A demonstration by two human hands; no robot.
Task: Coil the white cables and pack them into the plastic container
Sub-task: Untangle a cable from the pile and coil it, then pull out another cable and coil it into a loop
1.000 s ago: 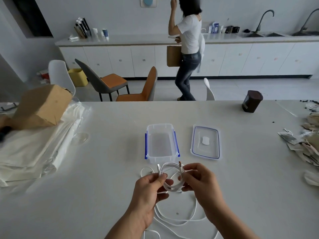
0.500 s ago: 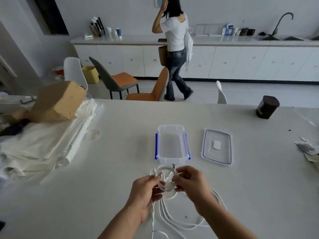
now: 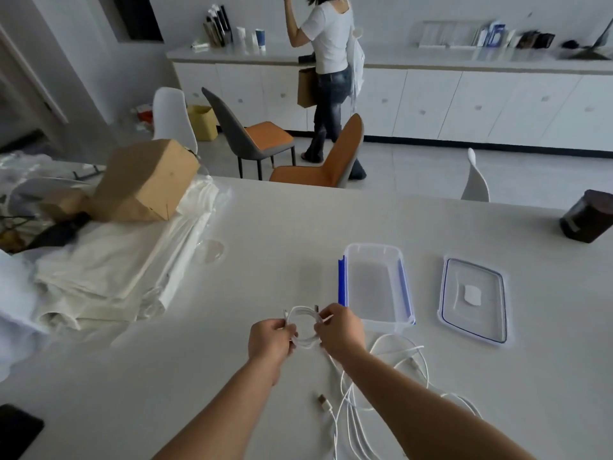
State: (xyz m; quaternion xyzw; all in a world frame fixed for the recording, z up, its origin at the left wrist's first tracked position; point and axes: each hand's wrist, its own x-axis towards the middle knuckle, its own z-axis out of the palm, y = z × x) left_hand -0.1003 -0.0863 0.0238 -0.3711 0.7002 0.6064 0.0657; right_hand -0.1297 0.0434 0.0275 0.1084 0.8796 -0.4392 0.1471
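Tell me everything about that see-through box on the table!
The plastic container is a clear rectangular box with rounded corners and a blue latch along each long side. It stands upright and open on the white table, empty. Its lid lies flat to its right, apart. The right hand, gripping a coiled cable, is by its near left corner; whether they touch is unclear.

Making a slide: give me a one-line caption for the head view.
Left hand and right hand hold a coiled white cable beside the empty plastic container, lid set aside.
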